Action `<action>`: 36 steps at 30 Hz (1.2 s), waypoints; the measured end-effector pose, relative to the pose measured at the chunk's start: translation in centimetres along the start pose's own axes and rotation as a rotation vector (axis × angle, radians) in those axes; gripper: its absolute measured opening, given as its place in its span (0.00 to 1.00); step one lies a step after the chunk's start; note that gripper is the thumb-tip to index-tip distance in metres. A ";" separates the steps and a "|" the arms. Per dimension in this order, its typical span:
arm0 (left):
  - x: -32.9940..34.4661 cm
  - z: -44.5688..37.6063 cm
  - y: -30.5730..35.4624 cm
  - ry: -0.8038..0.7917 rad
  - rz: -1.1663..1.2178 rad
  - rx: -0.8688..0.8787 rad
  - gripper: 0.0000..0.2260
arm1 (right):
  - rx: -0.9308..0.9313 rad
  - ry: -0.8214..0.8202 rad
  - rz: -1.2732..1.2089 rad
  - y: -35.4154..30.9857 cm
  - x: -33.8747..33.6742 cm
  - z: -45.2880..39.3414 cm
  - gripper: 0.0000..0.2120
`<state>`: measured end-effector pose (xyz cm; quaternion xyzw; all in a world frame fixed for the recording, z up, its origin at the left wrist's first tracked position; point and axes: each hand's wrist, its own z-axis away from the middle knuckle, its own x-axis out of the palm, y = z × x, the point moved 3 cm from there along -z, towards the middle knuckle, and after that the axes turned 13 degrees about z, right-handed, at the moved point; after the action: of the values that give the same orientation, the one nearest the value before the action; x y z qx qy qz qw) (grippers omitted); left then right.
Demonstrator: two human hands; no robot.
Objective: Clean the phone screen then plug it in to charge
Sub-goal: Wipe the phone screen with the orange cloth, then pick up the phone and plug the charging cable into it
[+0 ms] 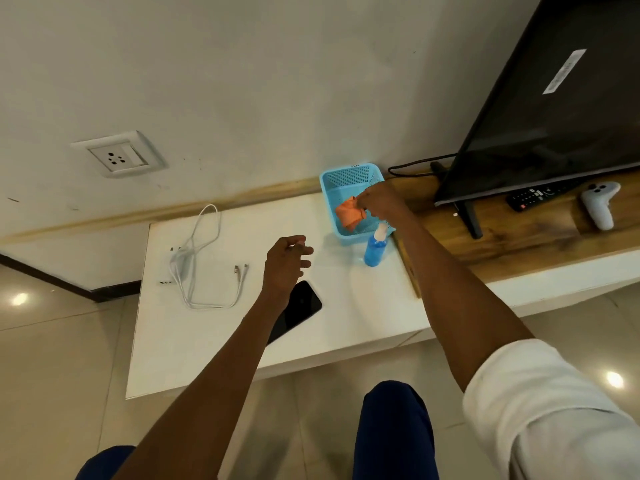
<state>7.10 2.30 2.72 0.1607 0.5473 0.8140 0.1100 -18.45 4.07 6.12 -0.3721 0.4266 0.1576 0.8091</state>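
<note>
A black phone (pixel 302 305) lies screen up on the white table (pixel 214 344), partly hidden under my left forearm. My left hand (pixel 286 261) hovers above it, fingers loosely apart, holding nothing. My right hand (pixel 379 202) reaches over the blue basket (pixel 346 181) and pinches an orange cloth (pixel 348 213) inside it. A blue spray bottle (pixel 375 247) stands just in front of the basket. A white charger with its coiled cable (pixel 194 265) lies at the table's left. A wall socket (pixel 119 155) sits above it.
To the right, a wooden shelf (pixel 512 237) carries a black TV (pixel 554 109), a remote (pixel 533 199) and a white game controller (pixel 598 204). A black cord (pixel 415 166) runs behind the basket. My knees show below the table's front edge.
</note>
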 end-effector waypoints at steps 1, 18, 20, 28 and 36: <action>-0.3 0.0 -0.2 0.000 0.002 -0.004 0.08 | 0.009 -0.022 -0.023 0.0 0.1 -0.2 0.02; -6.9 3.0 0.7 0.147 -0.006 0.089 0.09 | -0.188 0.122 -0.385 -4.7 1.2 5.4 0.10; -9.3 3.8 1.0 0.188 -0.002 0.104 0.09 | -0.252 0.042 -0.422 -6.4 4.1 7.7 0.09; -18.4 6.4 0.7 0.322 -0.057 0.074 0.10 | -0.281 -0.203 -0.253 -9.6 16.7 14.3 0.10; -22.4 7.6 -0.8 0.319 -0.087 0.052 0.09 | -0.441 -0.059 0.325 -13.0 22.1 15.2 0.17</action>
<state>30.70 1.14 1.50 0.0082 0.5852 0.8092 0.0524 10.68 5.10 -0.21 -0.4612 0.4122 0.3853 0.6848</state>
